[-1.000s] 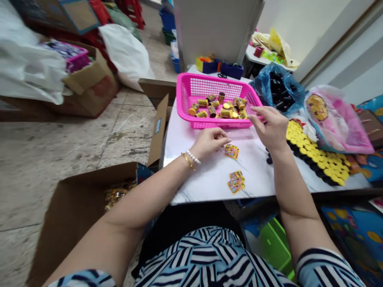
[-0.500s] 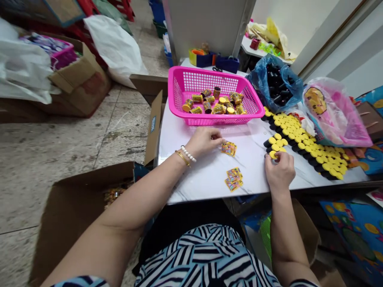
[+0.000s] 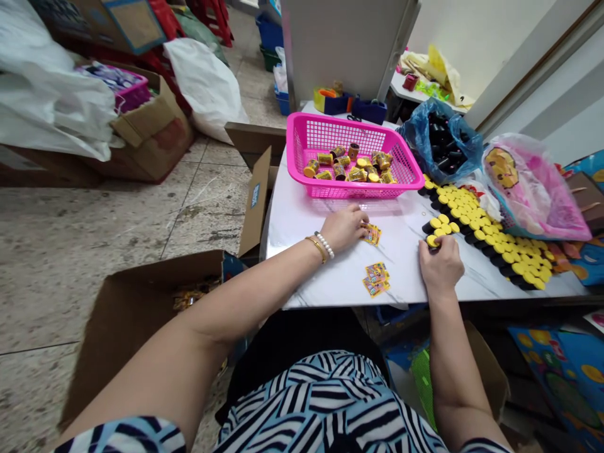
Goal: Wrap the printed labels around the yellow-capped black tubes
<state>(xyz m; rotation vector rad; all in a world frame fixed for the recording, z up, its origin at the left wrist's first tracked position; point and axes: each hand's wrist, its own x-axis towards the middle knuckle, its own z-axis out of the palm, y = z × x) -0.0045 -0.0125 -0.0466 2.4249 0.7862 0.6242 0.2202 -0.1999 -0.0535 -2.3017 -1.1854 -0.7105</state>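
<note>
My left hand [image 3: 345,229], with a pearl bracelet and a gold bangle at its wrist, has its fingers bent and closed at the left edge of a small stack of printed labels [image 3: 374,234]. Its fingertips are partly hidden. Nearer the table's front edge lies a second pile of labels [image 3: 376,280]. To the right, my right hand [image 3: 441,264] is closed round a small black container with a yellow cap [image 3: 432,241]. That container stands against a little group of others like it [image 3: 442,221].
Behind my hands a pink basket [image 3: 363,192] holds several labelled containers. Rows of yellow-capped containers [image 3: 495,236] fill the table's right side, beside a blue bag [image 3: 415,126] of black pieces and a pink plastic-covered basket [image 3: 561,207]. An open cardboard box [image 3: 127,327] stands at my left.
The view has shifted, so things on the table appear farther right. My left hand has come slightly closer over the upper label stack. My right hand stays at the yellow-capped container.
</note>
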